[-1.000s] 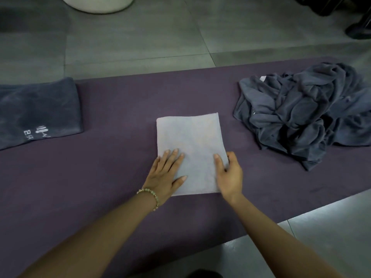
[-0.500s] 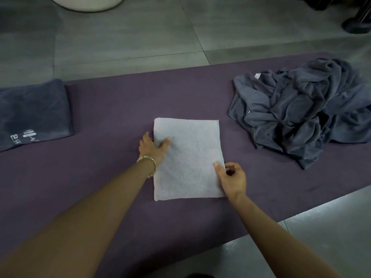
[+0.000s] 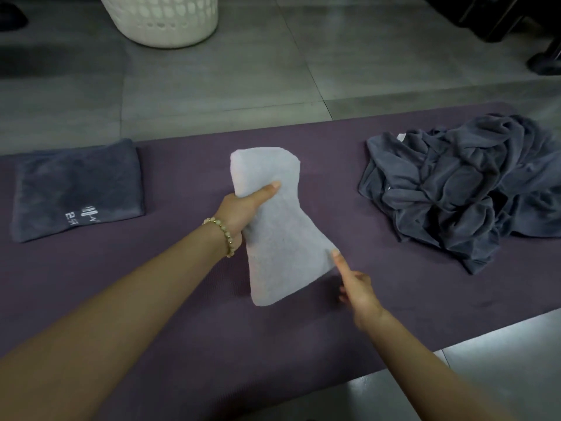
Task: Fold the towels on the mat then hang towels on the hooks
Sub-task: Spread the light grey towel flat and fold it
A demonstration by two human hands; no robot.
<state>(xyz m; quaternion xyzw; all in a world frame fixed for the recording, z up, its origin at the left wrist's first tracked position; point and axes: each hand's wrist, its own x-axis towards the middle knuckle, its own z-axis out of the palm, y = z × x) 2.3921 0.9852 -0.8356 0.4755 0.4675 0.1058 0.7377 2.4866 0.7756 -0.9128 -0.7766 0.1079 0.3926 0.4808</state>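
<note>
While the left grip [image 3: 243, 208] clasps the pale towel [image 3: 282, 247] above the mat [image 3: 182, 329], the right grip [image 3: 359, 291] touches it, forefinger straight. Lettering on the grey towel [image 3: 76, 177] is illegible.

White plastic laundry basket [image 3: 165, 22] at top, left of centre, standing on the floor. Only its lower part is in view: walls w/ rows of oval holes, solid band round the base. Floor [image 3: 273, 77] = large grey tiles, thin grout lines, dull sheen; more of it at bottom right corner. Dark rounded obj [image 3: 10, 15] at top left edge, cut off, can't tell what it is. Top right: black bulky item [image 3: 498, 19], mostly out of frame, unclear what. Smaller dark shape [image 3: 546, 63] just below it, at right edge.
</note>
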